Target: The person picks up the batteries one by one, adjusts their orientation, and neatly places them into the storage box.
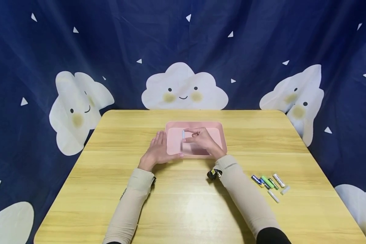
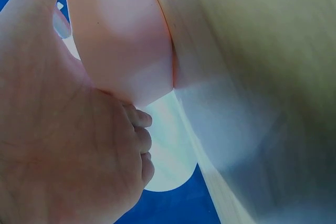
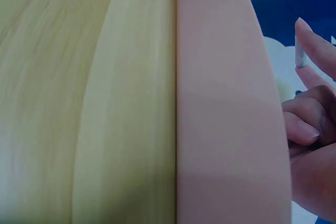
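Observation:
My right hand (image 1: 203,139) pinches a slim white battery (image 1: 183,134) by its ends, thumb at one and index finger at the other. It holds the battery over a shallow pink tray (image 1: 174,144). The right wrist view shows the same pinch beyond the tray's side wall (image 3: 231,103), with the other fingers folded in. At the tray's near left corner, my left hand (image 1: 159,152) rests against it. Its fingers lie straight along the left side and the thumb stretches along the near rim. The left wrist view shows the palm (image 2: 63,140) by the tray wall.
Several batteries lie in a loose group on the wooden table (image 1: 183,210) to the right, among them a green battery (image 1: 266,182), a blue one (image 1: 256,180) and a white one (image 1: 273,196). A dark blue curtain (image 1: 183,37) with clouds hangs behind the table.

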Demonstrator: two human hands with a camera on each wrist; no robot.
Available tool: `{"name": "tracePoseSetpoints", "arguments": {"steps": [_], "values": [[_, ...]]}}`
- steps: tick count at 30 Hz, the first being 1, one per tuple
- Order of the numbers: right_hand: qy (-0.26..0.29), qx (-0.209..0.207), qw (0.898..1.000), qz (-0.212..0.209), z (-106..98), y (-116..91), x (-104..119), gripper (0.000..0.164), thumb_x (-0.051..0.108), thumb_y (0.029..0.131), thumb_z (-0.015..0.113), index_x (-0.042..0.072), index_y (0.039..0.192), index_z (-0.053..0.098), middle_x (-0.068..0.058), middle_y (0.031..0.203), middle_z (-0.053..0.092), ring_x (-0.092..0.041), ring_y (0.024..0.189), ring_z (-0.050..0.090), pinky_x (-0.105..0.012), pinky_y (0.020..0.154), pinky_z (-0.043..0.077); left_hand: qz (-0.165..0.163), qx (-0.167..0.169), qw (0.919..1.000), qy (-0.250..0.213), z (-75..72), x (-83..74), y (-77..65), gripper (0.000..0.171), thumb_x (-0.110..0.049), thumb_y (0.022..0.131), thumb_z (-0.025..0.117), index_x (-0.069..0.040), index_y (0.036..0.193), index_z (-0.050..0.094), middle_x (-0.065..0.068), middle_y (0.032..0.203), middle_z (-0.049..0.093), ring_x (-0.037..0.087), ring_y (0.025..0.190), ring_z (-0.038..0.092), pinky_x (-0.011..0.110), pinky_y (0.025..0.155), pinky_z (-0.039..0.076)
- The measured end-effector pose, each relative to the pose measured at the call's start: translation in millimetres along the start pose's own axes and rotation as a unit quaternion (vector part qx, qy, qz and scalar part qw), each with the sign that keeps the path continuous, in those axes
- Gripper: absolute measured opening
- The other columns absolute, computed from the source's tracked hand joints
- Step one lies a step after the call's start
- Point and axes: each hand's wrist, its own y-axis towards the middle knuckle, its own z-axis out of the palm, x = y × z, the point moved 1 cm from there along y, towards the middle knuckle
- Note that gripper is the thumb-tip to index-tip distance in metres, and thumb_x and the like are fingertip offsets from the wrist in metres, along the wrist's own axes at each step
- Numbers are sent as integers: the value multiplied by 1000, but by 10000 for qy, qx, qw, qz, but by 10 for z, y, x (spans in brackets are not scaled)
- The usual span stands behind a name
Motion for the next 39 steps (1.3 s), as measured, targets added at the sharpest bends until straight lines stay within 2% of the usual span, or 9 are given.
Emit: {"name": "tracePoseSetpoints", "arguments": {"steps": [11,16,20,23,25,27,29,31,39], "values": [[-368,10,9986,379,225,151,-52,51,18,78,91,13,127,75,11,49,35,-6,49,31,-19,46,26,4,-1,10000,30,-13,-18,-23,143,-94,77,50,3,163,-8,25,172,-12,38,162,-11,53,133,2],[-419,24,9981,454,312,209,-76,51,15,76,92,10,125,75,12,61,56,-5,48,30,-18,45,27,14,-28,10000,65,-75,-72,-89,138,-88,80,54,6,163,-5,27,172,-9,40,162,-9,54,133,3],[-441,77,9978,492,370,265,-114,49,12,76,91,11,123,76,-1,91,80,-4,50,34,-18,46,29,56,-79,9999,32,-102,-102,-121,135,-84,82,57,7,162,-3,28,172,-7,41,162,-7,55,133,3],[-615,127,9966,542,410,295,-129,49,11,77,90,11,123,76,-7,124,77,-6,64,52,-18,58,40,45,-40,10000,61,-86,-98,-105,135,-85,83,55,6,162,-5,28,172,-8,40,162,-9,54,133,2],[-777,141,9954,542,433,308,-127,50,12,77,91,10,124,75,-9,131,72,-11,88,66,-22,80,51,33,-28,10000,76,-67,-82,-84,136,-87,82,54,6,162,-6,27,172,-10,40,162,-10,53,133,1],[-930,155,9943,490,458,327,-127,51,13,76,91,9,124,74,-11,132,71,-20,113,69,-32,105,51,35,-48,10000,52,-55,-67,-68,138,-89,81,52,5,163,-6,27,172,-10,40,162,-10,54,133,0],[-1058,160,9933,432,479,348,-136,52,13,76,92,7,124,74,-13,131,71,-29,127,65,-40,119,44,44,-72,10000,29,-49,-53,-60,139,-90,80,53,5,163,-5,27,172,-10,39,162,-10,54,133,1],[-1167,176,9922,395,500,366,-149,52,14,75,92,5,123,74,-14,132,70,-31,136,61,-44,123,40,61,-90,9999,-6,-42,-43,-57,140,-91,79,53,5,163,-5,27,172,-10,40,162,-10,55,133,1],[-1718,198,9842,374,537,370,-129,53,17,77,91,3,126,73,-17,135,68,-32,140,57,-45,123,39,43,-117,9999,-36,-28,-39,-42,138,-87,79,57,4,163,-5,26,173,-8,38,163,-9,53,134,4]]}}
